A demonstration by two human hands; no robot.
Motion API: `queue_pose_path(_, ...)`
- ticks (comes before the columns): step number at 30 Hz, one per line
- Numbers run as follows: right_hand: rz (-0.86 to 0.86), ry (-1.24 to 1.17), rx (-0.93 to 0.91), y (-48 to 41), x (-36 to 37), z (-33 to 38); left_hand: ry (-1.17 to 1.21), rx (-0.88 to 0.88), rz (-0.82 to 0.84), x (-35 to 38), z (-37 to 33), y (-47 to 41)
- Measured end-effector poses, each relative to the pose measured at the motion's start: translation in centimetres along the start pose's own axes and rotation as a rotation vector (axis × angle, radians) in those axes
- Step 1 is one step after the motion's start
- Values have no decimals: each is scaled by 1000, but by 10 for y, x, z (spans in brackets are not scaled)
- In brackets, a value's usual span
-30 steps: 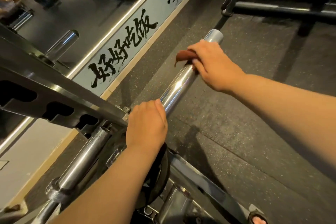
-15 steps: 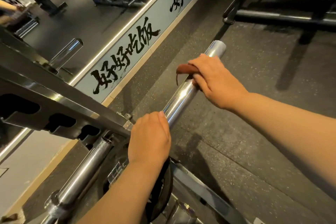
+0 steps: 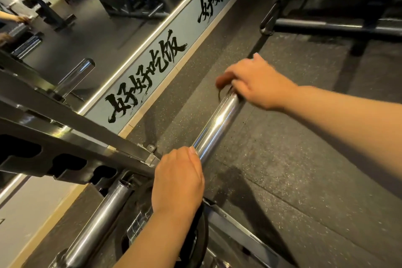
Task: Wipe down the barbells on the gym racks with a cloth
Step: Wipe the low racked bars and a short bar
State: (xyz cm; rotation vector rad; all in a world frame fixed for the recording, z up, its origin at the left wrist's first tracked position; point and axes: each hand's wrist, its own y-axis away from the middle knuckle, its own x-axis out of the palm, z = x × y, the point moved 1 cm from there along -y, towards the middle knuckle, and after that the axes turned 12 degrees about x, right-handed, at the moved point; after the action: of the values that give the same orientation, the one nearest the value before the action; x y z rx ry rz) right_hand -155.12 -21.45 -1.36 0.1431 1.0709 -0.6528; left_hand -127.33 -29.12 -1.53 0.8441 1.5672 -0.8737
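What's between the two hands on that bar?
In the head view, only bare barbell sleeve between the left hand and the right hand gripping the cloth.

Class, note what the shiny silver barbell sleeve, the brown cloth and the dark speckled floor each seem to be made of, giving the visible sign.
The shiny silver barbell sleeve: polished, probably chromed steel; it throws bright mirror-like highlights. The brown cloth: soft fabric, weave unclear; it bunches and droops under the right hand. The dark speckled floor: likely rubber matting; matte, grainy, pale flecks.
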Motion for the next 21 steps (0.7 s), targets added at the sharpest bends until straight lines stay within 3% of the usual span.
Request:
queue_pose_path(3, -97, -48, 291, -19, -7, -30, -6, 4, -5, 1, 0, -1)
queue_pose_path(5, -153, -51, 337, -14, 1, -15, -12, 1, -1, 2, 1, -1)
queue_pose_path(8, -156, 2, 152, 15, 20, 29, -21, -3, 3, 0, -1, -1)
queue_pose_path(11, 71, 68, -147, 31, 23, 61, -28, -9, 3, 0, -2, -2)
queue_pose_path(14, 226, 42, -162, 8, 10, 43, -30, -4, 6, 0, -1, 0)
queue_pose_path(19, -60, -65, 284, -32, -3, -20, -59, 2, 4, 0, -2, -1)
queue_pose_path(21, -224, -158, 339, -23, 9, -15, -53, 4, -2, -1, -3, -1)
